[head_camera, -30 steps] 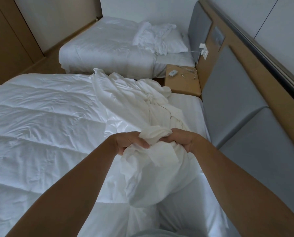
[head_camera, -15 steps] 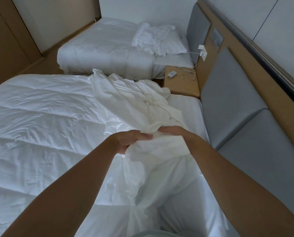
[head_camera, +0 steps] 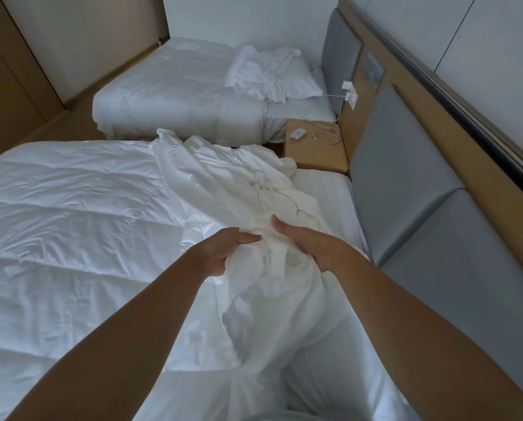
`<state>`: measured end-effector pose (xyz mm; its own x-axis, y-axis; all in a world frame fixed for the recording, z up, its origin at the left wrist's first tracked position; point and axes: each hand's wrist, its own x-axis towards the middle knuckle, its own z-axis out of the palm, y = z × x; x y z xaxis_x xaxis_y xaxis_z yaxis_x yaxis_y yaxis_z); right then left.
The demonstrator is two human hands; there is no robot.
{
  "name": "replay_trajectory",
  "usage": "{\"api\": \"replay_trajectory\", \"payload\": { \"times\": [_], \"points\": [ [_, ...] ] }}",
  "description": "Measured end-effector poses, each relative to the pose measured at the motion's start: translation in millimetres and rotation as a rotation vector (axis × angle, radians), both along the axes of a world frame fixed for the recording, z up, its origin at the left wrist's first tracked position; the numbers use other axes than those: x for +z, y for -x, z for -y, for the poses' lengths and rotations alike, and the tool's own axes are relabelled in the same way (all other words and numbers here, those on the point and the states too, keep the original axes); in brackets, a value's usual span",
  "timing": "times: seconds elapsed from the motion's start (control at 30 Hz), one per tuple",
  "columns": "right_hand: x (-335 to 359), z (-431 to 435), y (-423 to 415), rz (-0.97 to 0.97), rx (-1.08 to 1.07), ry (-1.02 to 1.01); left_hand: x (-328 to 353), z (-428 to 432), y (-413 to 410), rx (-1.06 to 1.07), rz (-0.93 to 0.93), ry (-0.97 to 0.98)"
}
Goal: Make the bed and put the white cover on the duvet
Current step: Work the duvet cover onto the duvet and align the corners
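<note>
Both hands have worked further along the white cover (head_camera: 220, 177) since a moment ago and taken a fresh hold of the bunched cloth. The left hand (head_camera: 223, 253) pinches a fold, thumb on top, its fingers (head_camera: 216, 265) curled under and mostly hidden by fabric. The right hand (head_camera: 311, 247) grips just beside it, its fingertips buried in the folds. The cover lies crumpled across the duvet (head_camera: 71, 223) on the near bed (head_camera: 324, 192), and its lower end is cut off at the frame edge. On the nightstand (head_camera: 317, 156), the small white device (head_camera: 298, 134) is too small for any marking to be read.
</note>
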<state>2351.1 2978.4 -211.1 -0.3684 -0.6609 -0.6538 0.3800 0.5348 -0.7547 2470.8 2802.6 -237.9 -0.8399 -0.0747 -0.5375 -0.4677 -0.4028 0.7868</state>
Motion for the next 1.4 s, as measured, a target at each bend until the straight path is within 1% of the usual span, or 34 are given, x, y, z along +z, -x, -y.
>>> {"api": "replay_trajectory", "payload": {
  "times": [0.03, 0.1, 0.13, 0.2, 0.27, 0.33, 0.37, 0.5, 0.53, 0.6, 0.67, 0.73, 0.77, 0.83, 0.87, 0.93, 0.97, 1.0, 1.03, 1.1, 1.17, 1.23, 1.33, 1.4],
  "points": [
    [-2.4, -3.5, -1.1, 0.066, 0.08, 0.012, 1.6, -1.0, 1.0, 0.01, -0.006, 0.038],
    [-11.9, -9.4, -1.5, 0.122, 0.219, 0.051, 4.4, -4.9, 1.5, -0.009, -0.022, 0.099],
    [-15.7, -11.0, -2.2, 0.133, 0.261, 0.072, 5.5, -8.1, 2.2, -0.015, -0.03, 0.131],
    [-19.2, -11.0, -9.2, 0.129, 0.271, 0.109, 7.4, -12.7, 3.3, 0.012, -0.035, 0.194],
    [-18.9, -12.2, -14.8, 0.107, 0.185, 0.146, 7.8, -12.3, 3.8, 0.016, -0.028, 0.17],
    [-22.0, -14.4, -14.0, 0.107, 0.028, 0.177, 6.6, -7.1, 0.3, -0.075, 0.006, 0.079],
    [-23.6, -15.2, -13.2, 0.105, -0.037, 0.187, 7.4, -5.1, -3.7, -0.137, 0.032, 0.062],
    [-28.4, -12.4, -16.6, 0.011, -0.147, 0.157, 6.3, -3.6, -17.1, -0.426, 0.015, 0.159],
    [-28.8, -11.1, -18.8, 0.001, -0.163, 0.145, 7.5, -6.2, -18.2, -0.482, 0.01, 0.188],
    [-27.7, -7.5, -23.2, -0.011, -0.192, 0.137, 6.2, -10.1, -18.8, -0.528, 0.01, 0.242],
    [-26.1, -4.8, -25.0, -0.022, -0.21, 0.137, 2.9, -13.4, -17.1, -0.478, 0.031, 0.305],
    [-23.7, -7.9, -23.9, 0.019, -0.202, 0.14, 1.3, -14.0, -14.0, -0.286, 0.085, 0.354],
    [-21.2, -11.6, -23.0, 0.036, -0.162, 0.141, 2.5, -13.3, -12.3, -0.17, 0.099, 0.375],
    [-13.2, -19.3, -23.9, 0.006, 0.001, 0.098, 6.9, -11.3, -8.9, 0.013, 0.093, 0.41],
    [-7.8, -20.8, -27.0, -0.014, 0.109, 0.052, 8.9, -11.4, -7.3, 0.053, 0.081, 0.415],
    [-1.4, -15.3, -36.0, -0.07, 0.302, -0.083, 9.9, -15.9, -4.3, 0.058, 0.01, 0.386],
    [-1.0, -9.9, -39.6, -0.111, 0.35, -0.137, 9.2, -19.5, -3.6, 0.076, -0.028, 0.333],
    [-3.4, -4.6, -42.5, -0.13, 0.353, -0.142, 8.5, -22.1, -3.5, 0.106, -0.047, 0.269],
    [-5.8, -0.4, -44.9, -0.14, 0.307, -0.121, 7.7, -23.3, -3.1, 0.136, -0.059, 0.208],
    [-12.1, -1.5, -45.4, -0.119, 0.152, -0.028, 6.8, -20.7, -3.8, 0.142, -0.073, 0.2],
    [-17.8, -8.9, -41.4, -0.06, -0.04, 0.071, 4.9, -16.4, -6.6, 0.088, -0.049, 0.257],
    [-24.2, -13.8, -34.2, -0.012, -0.178, 0.13, 5.1, -16.4, -11.3, -0.017, 0.007, 0.226],
    [-26.4, -16.1, -26.6, -0.009, -0.238, 0.12, 3.8, -19.0, -19.7, -0.161, 0.055, 0.188],
    [-21.7, -16.9, -25.8, -0.061, -0.22, 0.073, 1.6, -19.6, -24.2, -0.236, 0.087, 0.102]
  ]
}}
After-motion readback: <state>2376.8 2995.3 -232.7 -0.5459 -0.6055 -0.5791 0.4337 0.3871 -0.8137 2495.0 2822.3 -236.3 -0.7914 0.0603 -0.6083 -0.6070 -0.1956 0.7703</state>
